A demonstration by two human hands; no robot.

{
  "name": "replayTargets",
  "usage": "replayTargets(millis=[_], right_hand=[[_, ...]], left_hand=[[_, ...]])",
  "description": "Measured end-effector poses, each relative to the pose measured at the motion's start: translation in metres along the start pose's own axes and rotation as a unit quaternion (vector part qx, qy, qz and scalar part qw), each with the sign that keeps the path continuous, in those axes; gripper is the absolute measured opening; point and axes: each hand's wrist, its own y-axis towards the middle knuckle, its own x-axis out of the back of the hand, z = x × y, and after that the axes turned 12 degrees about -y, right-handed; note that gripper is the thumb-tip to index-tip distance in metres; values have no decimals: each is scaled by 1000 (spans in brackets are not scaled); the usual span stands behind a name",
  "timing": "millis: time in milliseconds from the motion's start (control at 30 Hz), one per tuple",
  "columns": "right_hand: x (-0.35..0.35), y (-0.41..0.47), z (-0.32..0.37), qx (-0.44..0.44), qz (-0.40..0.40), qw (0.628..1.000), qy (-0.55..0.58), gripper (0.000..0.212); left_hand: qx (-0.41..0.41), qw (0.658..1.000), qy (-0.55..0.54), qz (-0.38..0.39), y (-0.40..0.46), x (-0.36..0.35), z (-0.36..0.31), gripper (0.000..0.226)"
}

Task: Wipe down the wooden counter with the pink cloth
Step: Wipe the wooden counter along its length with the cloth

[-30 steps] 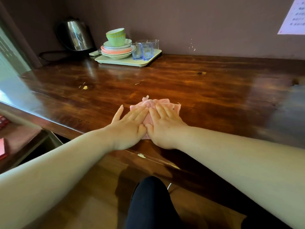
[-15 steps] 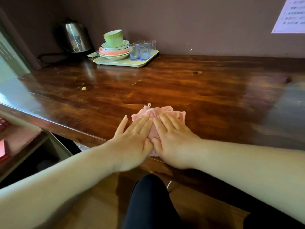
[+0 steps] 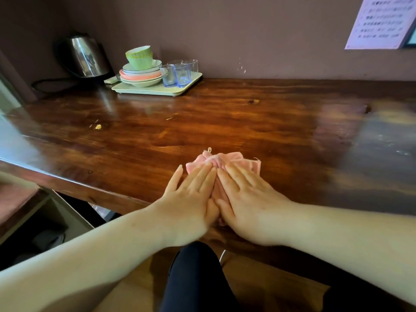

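Note:
A bunched pink cloth [image 3: 227,160] lies on the dark glossy wooden counter [image 3: 225,122], close to its front edge. My left hand [image 3: 191,201] and my right hand [image 3: 247,199] lie side by side flat on top of the cloth, fingers straight and pointing away from me, pressing it down. Only the cloth's far edge and a small loop show beyond my fingertips; the rest is hidden under my hands. A few pale crumbs [image 3: 98,126] sit on the counter to the left.
At the back left stand a steel kettle [image 3: 86,56] and a pale green tray [image 3: 157,88] with stacked bowls [image 3: 140,73] and blue glasses [image 3: 177,74]. A paper sheet [image 3: 380,21] hangs on the wall. A lower shelf [image 3: 20,199] lies left, below the counter edge.
Both hands have slid the cloth back toward me and the counter's front edge, still pressed flat on it.

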Motion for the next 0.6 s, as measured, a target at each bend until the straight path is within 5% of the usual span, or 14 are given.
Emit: replayTargets(millis=[200, 433, 600], right_hand=[[18, 50, -27, -50, 24, 998, 15, 63], [1, 12, -26, -52, 13, 998, 23, 87], [16, 52, -57, -92, 52, 994, -2, 65]], left_hand=[[72, 997, 1, 36, 66, 15, 9, 64], [-19, 1000, 17, -8, 50, -8, 1, 85], [8, 998, 39, 55, 99, 12, -6, 65]])
